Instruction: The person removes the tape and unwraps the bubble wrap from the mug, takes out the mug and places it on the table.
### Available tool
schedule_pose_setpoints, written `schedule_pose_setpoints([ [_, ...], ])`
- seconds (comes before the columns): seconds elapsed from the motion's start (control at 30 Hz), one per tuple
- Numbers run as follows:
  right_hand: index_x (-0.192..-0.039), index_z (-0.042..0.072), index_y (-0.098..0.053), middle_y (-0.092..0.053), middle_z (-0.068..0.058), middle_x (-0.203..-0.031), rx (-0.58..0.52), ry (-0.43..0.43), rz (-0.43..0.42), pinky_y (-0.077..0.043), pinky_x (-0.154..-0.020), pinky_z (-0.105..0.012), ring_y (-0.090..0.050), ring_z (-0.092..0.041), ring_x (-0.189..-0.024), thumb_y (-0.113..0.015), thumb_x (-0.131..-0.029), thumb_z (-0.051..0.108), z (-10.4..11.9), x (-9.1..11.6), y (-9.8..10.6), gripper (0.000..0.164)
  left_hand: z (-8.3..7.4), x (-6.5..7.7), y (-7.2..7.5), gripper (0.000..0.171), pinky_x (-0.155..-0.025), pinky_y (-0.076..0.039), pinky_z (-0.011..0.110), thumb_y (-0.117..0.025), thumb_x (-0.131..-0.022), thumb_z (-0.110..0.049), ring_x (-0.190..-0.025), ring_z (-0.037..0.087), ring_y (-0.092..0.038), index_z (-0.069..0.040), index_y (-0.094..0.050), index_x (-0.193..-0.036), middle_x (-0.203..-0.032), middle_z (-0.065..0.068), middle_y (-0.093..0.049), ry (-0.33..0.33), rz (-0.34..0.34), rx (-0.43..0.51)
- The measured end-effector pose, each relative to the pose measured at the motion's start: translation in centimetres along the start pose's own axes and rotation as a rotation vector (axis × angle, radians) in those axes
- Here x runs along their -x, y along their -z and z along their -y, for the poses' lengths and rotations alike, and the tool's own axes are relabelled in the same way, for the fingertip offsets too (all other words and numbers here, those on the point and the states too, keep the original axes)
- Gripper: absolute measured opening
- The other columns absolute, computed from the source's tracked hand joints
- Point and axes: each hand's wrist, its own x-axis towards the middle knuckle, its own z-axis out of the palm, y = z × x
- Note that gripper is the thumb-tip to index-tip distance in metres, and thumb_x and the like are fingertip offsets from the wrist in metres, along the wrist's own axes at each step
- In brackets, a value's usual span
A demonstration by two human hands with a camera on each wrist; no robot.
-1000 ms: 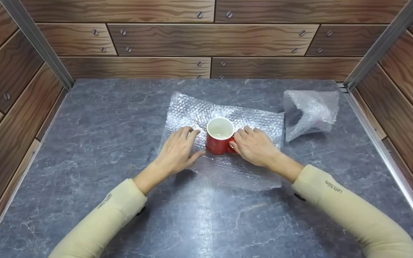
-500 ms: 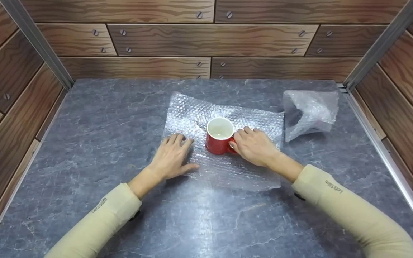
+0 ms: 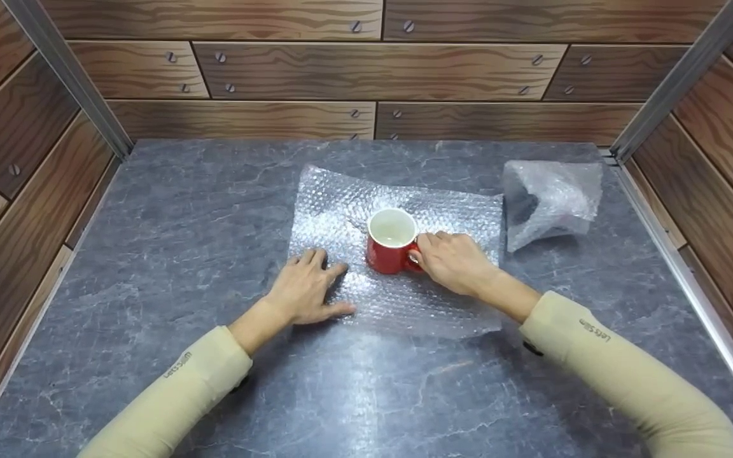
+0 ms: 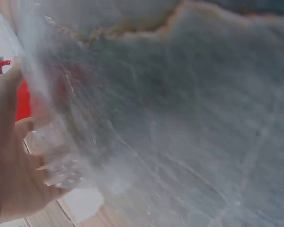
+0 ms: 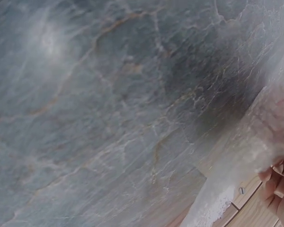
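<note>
A red mug [image 3: 384, 256] with a white inside stands upright on a flat sheet of bubble wrap [image 3: 430, 312] in the head view. Its handle points right, and my right hand [image 3: 455, 262] grips it. My left hand [image 3: 303, 287] lies on the left edge of the sheet, fingers spread and thumb pointing right, apart from the mug. In the left wrist view that hand [image 4: 19, 151] shows at the left with red of the mug [image 4: 22, 101] behind it. Curled fingers of the right hand [image 5: 279, 187] appear at the lower right of the right wrist view.
A crumpled bubble wrap pouch [image 3: 554, 200] with an opening on its left lies at the back right, close to the sheet's right edge. The grey marbled table [image 3: 201, 210] is bounded by wood-patterned walls [image 3: 379, 70] at the back and sides.
My left hand has drawn away from beside the mug, toward the left and nearer to me, and come down flat on the sheet. The right hand and the mug have stayed in place.
</note>
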Motion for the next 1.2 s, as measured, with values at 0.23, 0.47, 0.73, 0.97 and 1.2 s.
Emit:
schedule_pose_setpoints([
  [0.23,-0.095,0.005,-0.052,-0.059,-0.009,-0.076,-0.107,-0.04,0.006,-0.054,-0.056,-0.044,-0.057,-0.028,-0.066,-0.05,-0.111,0.027,-0.1,0.3,-0.2,0.027,-0.5,0.2,0.4,0.093,-0.107,-0.054,0.064,-0.056,-0.089,-0.083,-0.137,0.046,-0.054,-0.019,-0.048,-0.157,-0.149,0.03,-0.051,0.025,0.054,-0.008],
  [0.47,-0.093,0.005,-0.049,-0.057,-0.008,-0.075,-0.085,-0.007,-0.047,-0.051,-0.054,-0.042,-0.054,-0.026,-0.063,-0.052,-0.11,0.025,-0.7,0.8,-0.3,0.026,-0.4,0.2,0.3,0.094,-0.106,-0.055,0.064,-0.056,-0.089,-0.083,-0.136,0.045,-0.055,-0.019,-0.048,-0.157,-0.149,0.029,-0.052,0.022,0.047,-0.008],
  [0.73,-0.091,0.006,-0.049,-0.056,-0.007,-0.073,0.026,0.038,-0.056,-0.05,-0.052,-0.036,-0.052,-0.023,-0.062,-0.052,-0.109,0.022,-1.3,1.8,0.4,0.024,-0.3,0.4,0.2,0.091,-0.104,-0.055,0.063,-0.059,-0.089,-0.081,-0.133,0.045,-0.056,-0.019,-0.05,-0.156,-0.145,0.028,-0.055,0.018,0.026,0.016],
  [0.97,-0.087,0.007,-0.047,-0.053,-0.006,-0.071,0.143,0.055,-0.089,-0.048,-0.05,-0.033,-0.05,-0.021,-0.06,-0.053,-0.107,0.022,-1.6,2.8,1.0,0.026,-0.1,0.6,0.2,0.091,-0.103,-0.056,0.063,-0.06,-0.088,-0.08,-0.132,0.046,-0.056,-0.019,-0.05,-0.155,-0.143,0.028,-0.055,0.023,0.021,0.021],
  [1.2,-0.086,0.008,-0.045,-0.047,-0.003,-0.069,0.193,0.069,-0.145,-0.044,-0.049,-0.03,-0.042,-0.017,-0.058,-0.052,-0.105,0.02,-1.9,4.0,1.3,0.024,0.3,1.0,0.3,0.092,-0.103,-0.056,0.062,-0.059,-0.088,-0.081,-0.131,0.045,-0.056,-0.02,-0.049,-0.156,-0.143,0.028,-0.054,0.035,0.031,0.009],
])
